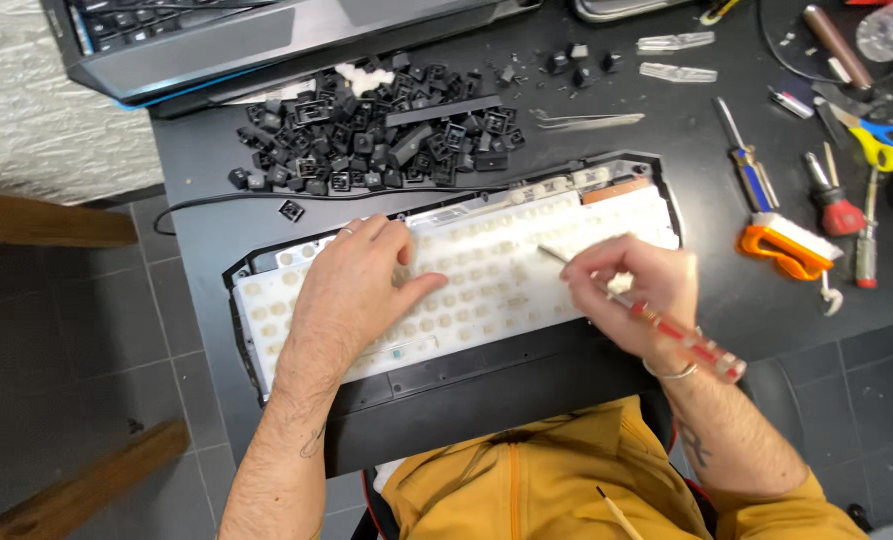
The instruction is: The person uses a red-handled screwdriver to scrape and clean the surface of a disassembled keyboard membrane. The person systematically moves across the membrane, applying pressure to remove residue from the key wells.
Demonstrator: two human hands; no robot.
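A dismantled keyboard [266, 330] lies on the black desk in front of me, its keycaps off and a white rubber dome sheet [486, 265] covering it. My left hand [351, 290] rests flat on the left half of that sheet, fingers spread, a ring on one finger. My right hand [636, 290] hovers over the right half and grips a screwdriver [666, 325] with a clear red-striped handle. Its metal shaft points up and left, with the tip just over the sheet's middle.
A heap of loose black keycaps [376, 135] sits behind the keyboard, with a laptop [216, 40] beyond it. Tweezers [586, 120], screwdrivers [751, 165], an orange brush [786, 250], and yellow-and-blue scissors [881, 140] lie to the right. The desk edge drops to a tiled floor on the left.
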